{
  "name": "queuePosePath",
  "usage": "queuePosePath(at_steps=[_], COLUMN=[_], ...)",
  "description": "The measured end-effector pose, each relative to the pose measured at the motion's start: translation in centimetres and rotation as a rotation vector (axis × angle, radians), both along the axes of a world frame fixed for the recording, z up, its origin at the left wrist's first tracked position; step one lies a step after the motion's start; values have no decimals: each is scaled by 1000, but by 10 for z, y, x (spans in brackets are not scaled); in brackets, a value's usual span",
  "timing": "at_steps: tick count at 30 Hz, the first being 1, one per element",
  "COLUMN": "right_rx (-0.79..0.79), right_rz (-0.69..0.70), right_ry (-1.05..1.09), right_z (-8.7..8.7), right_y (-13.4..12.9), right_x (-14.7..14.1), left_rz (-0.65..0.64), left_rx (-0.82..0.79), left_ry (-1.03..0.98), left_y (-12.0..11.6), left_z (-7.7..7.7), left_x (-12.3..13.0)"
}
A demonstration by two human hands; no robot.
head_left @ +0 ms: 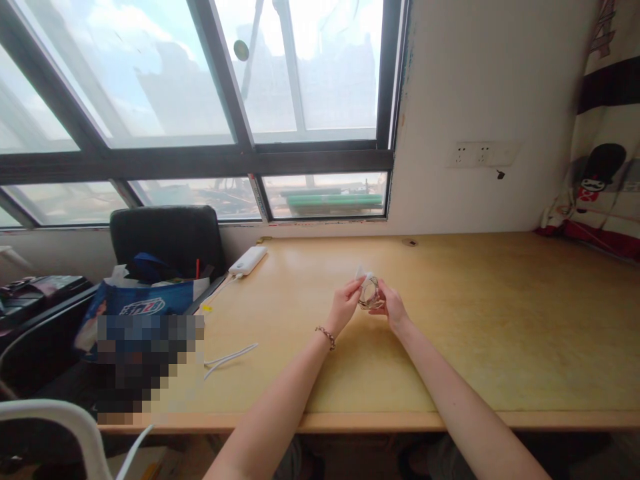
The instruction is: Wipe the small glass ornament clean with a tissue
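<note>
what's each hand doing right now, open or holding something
Left hand: closed, holding the left side of a coiled cable.
Right hand: partly closed, holding the coil's right side.

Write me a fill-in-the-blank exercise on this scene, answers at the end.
1. Counting the left hand and right hand, ____ hands touch the coiled bundle.
2. A bracelet circles the ____ wrist.
3. The black chair is at the picture's left; the curtain hangs at its ____.
4. The slab-shaped device on the table is coloured ____.

Answers: two; left; right; white.
</note>
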State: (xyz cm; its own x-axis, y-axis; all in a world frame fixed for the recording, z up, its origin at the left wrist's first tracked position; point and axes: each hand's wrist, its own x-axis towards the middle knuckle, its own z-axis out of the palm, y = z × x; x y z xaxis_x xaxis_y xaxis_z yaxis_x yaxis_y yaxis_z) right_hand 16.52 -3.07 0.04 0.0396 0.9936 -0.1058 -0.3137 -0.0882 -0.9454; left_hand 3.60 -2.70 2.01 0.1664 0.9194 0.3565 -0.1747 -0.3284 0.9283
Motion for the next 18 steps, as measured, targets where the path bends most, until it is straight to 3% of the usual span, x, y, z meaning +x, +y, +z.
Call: queuePosePath(at_steps=[10,18], right_rx=[-13,37], right_rz=[104,-2], right_ry=[-7,85], right_z=[0,4], right_y=[-3,-3], right_x=[-3,-2], left_rz=[61,23], left_rx=[-13,-156], left_ry=[98,-62], left_y=[5,13], left_z=[-2,-7], left_x=[-5,-5])
